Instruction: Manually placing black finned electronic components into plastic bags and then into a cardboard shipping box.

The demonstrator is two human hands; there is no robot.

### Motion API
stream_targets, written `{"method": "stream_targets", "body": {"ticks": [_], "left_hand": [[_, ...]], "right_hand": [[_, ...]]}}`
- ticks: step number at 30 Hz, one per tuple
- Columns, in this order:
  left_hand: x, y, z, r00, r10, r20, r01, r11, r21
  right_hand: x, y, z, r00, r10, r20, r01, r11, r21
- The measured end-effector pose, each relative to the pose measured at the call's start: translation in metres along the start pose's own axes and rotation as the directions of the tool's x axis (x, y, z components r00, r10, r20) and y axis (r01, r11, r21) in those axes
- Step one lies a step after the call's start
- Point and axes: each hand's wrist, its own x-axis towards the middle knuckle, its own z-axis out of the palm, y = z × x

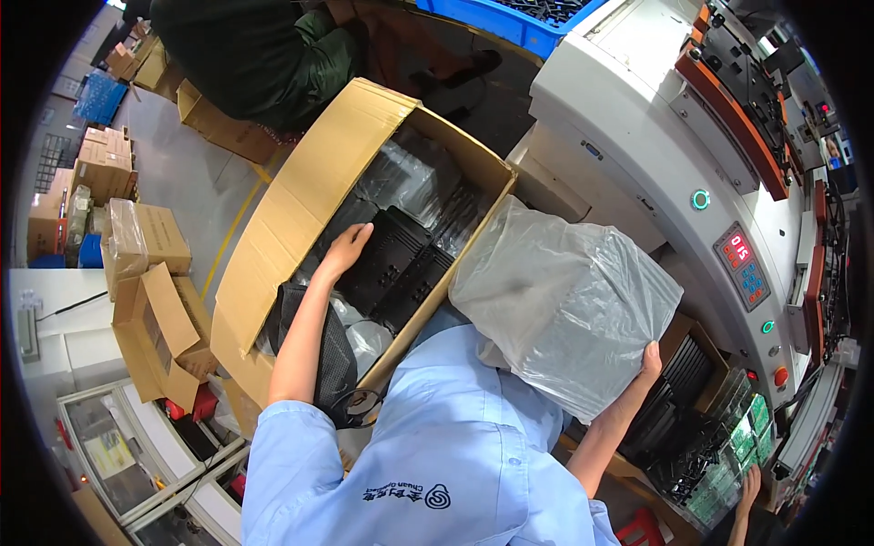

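Note:
My left hand (346,247) reaches down into a large open cardboard box (300,196) and rests on a stack of black plastic parts (401,264) lying among clear plastic wrapping. My right hand (648,364) holds the lower right edge of a crumpled clear plastic bag (564,305), lifted in front of my chest to the right of the box. My light blue sleeves come in from the bottom edge.
A white machine (637,136) with a red-numbered control panel (742,264) and a green button stands at right. Black parts and green boards (719,437) fill trays at lower right, where another person's hand (748,487) shows. Smaller cardboard boxes (150,309) sit at left; another person stands at top.

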Motion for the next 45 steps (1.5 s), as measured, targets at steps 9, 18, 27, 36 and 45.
{"method": "stream_targets", "body": {"ticks": [9,18,27,36,45], "left_hand": [[0.048,0.012,0.007,0.954,0.298,-0.022,-0.296,0.953,0.061],[0.081,0.01,0.024,0.972,0.18,0.153,-0.226,0.894,0.387],[0.077,0.023,0.018,0.988,0.022,0.152,-0.089,0.89,0.447],[-0.005,0.116,0.034,0.889,0.456,-0.038,-0.455,0.89,0.023],[-0.063,0.187,0.062,0.887,0.377,0.267,-0.216,0.849,-0.483]], "right_hand": [[-0.005,-0.004,0.009,0.999,-0.021,0.043,0.024,0.996,-0.085],[-0.008,-0.003,0.013,0.998,-0.05,0.05,0.053,0.996,-0.074],[-0.007,-0.004,0.007,0.994,-0.09,0.06,0.095,0.993,-0.076],[-0.002,-0.005,0.006,0.999,-0.048,-0.006,0.047,0.997,-0.061],[-0.01,-0.015,-0.001,0.999,-0.053,-0.004,0.053,0.999,0.014]]}}
